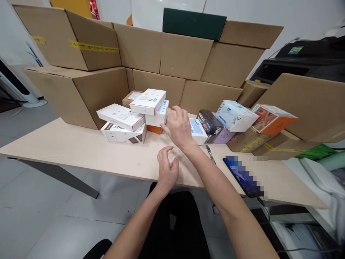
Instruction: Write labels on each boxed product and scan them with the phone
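My right hand (178, 126) is raised over the table, fingers bent and apart, with nothing visible in it. Just left of it stand stacked boxes: a white box (148, 100) on top of a white-and-blue box (159, 116), with an orange box (154, 129) low beneath. Further left, a flat white box (121, 116) rests tilted on a larger white box with brown print (118, 133). Nearer the table's front edge hovers my left hand (167, 169), its fingers curled but spread from the thumb, holding nothing. Behind my right hand is a white box with blue text (198, 131), partly hidden.
A dark box (208, 124), a purple box (225, 136), a floral tissue pack (235, 116) and an orange box (275, 118) are piled on the right. A pen (210, 153) and a tablet-like screen (241, 176) lie in front. Large cardboard boxes (97, 93) wall the table's back and sides.
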`<state>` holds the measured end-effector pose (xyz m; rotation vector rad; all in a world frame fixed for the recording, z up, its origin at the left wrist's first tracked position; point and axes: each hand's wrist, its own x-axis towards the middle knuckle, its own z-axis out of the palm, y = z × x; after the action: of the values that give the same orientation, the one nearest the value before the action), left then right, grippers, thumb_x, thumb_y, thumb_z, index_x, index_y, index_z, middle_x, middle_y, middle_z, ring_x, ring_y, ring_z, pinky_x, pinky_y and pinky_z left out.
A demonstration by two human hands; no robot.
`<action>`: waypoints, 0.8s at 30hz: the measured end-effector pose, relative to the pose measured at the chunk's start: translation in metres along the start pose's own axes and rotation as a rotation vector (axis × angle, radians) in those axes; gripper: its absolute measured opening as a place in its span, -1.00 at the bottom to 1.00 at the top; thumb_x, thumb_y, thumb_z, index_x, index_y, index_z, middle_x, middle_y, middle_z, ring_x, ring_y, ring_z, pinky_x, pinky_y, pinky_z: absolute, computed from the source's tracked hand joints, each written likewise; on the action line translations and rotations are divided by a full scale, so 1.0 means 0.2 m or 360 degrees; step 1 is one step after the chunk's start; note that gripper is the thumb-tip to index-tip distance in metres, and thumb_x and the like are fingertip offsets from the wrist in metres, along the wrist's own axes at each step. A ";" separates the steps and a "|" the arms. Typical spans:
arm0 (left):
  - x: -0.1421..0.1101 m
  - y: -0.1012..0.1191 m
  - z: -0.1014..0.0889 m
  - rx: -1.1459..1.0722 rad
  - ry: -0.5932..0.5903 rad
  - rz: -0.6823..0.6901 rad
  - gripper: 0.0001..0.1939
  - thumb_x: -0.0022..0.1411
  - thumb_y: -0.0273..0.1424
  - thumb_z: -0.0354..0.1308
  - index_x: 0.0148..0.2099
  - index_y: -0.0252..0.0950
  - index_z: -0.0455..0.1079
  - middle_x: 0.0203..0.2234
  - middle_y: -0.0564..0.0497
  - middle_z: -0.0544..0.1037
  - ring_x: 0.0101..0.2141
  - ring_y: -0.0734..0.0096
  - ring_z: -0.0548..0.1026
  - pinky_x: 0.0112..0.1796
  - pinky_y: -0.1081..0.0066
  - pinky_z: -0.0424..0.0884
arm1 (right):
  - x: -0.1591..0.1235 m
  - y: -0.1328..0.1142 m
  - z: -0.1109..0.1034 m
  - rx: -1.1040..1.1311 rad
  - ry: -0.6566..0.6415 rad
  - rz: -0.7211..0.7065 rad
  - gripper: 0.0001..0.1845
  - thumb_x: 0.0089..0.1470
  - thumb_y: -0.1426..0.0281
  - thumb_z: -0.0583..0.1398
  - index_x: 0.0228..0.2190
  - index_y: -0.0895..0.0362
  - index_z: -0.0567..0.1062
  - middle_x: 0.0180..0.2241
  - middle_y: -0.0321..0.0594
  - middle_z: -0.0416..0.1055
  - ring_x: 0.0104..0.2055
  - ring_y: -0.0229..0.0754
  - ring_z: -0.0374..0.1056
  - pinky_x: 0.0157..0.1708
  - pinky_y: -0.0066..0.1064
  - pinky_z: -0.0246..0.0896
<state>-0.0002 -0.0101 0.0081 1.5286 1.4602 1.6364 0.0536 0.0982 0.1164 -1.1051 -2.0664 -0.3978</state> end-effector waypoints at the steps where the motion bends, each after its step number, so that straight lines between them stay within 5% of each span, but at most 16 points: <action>1: 0.00 0.00 0.00 -0.0021 0.0002 -0.0025 -0.64 0.24 -0.48 0.04 0.09 -0.19 0.23 0.00 -0.12 0.35 0.08 0.15 0.29 -0.04 0.21 0.34 | 0.05 -0.05 0.02 0.0055 -0.0026 -0.0045 -0.38 0.12 0.30 0.30 0.16 0.22 0.30 0.16 0.13 0.26 0.08 0.10 0.25 0.09 0.06 0.26; 6: 0.00 -0.01 -0.01 -0.0055 0.0013 -0.0040 -0.67 0.23 -0.48 0.06 0.05 -0.20 0.24 -0.03 -0.10 0.36 0.07 0.16 0.30 0.03 0.15 0.30 | 0.25 -0.21 0.14 0.0151 -0.0090 -0.0036 -0.62 0.26 0.58 0.07 0.10 0.23 0.34 0.10 -0.14 0.37 -0.07 -0.29 0.40 0.03 -0.31 0.37; 10: 0.00 -0.01 -0.01 -0.0121 0.0014 -0.0079 -0.66 0.23 -0.46 0.06 0.06 -0.19 0.25 0.03 -0.11 0.37 0.12 0.15 0.29 0.07 0.12 0.28 | 0.19 -0.16 0.06 0.0199 -0.0043 -0.0043 -0.60 0.23 0.58 0.07 0.10 0.27 0.34 0.12 -0.07 0.37 -0.01 -0.21 0.44 -0.02 -0.34 0.42; 13: 0.03 -0.02 -0.02 -0.0318 0.0024 -0.0185 -0.68 0.24 -0.38 0.11 0.04 -0.20 0.28 0.02 -0.11 0.41 0.06 0.18 0.36 0.07 0.13 0.30 | -0.02 -0.05 -0.12 0.0291 0.0103 -0.0054 -0.57 0.24 0.50 0.08 0.13 0.21 0.29 0.17 -0.04 0.32 0.18 -0.15 0.31 0.05 -0.35 0.40; 16: 0.07 -0.01 -0.03 -0.0854 0.0023 -0.0466 -0.67 0.27 -0.20 0.10 0.03 -0.22 0.31 -0.07 -0.12 0.48 -0.14 0.26 0.49 -0.06 0.18 0.41 | -0.34 0.09 -0.30 0.0618 0.0350 -0.0019 -0.57 0.20 0.42 0.14 0.10 0.06 0.29 0.12 -0.05 0.36 0.20 -0.08 0.30 -0.09 -0.27 0.49; 20: 0.11 0.01 -0.08 -0.1559 -0.0046 -0.0715 -0.45 0.29 0.10 -0.09 0.07 -0.18 0.35 -0.05 -0.13 0.54 -0.07 0.13 0.53 -0.14 0.18 0.47 | -0.77 0.29 -0.45 0.0631 0.0304 0.0055 -0.64 0.13 0.37 0.21 -0.02 -0.01 0.33 0.10 -0.02 0.37 0.16 0.03 0.34 -0.06 -0.07 0.44; 24: 0.12 0.02 -0.14 -0.1754 -0.0166 -0.0952 -0.19 0.17 0.29 -0.13 0.10 -0.25 0.40 0.00 -0.19 0.55 0.04 -0.10 0.49 -0.09 0.03 0.48 | -1.01 0.40 -0.47 0.0529 0.0140 0.0155 -0.75 0.14 0.34 0.21 -0.10 0.00 0.40 0.11 -0.01 0.35 0.14 0.04 0.36 -0.07 -0.06 0.44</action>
<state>-0.0298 -0.0014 0.0273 0.4752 0.6025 1.4964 0.2335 -0.0262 0.0251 -0.9634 -1.9074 -0.0492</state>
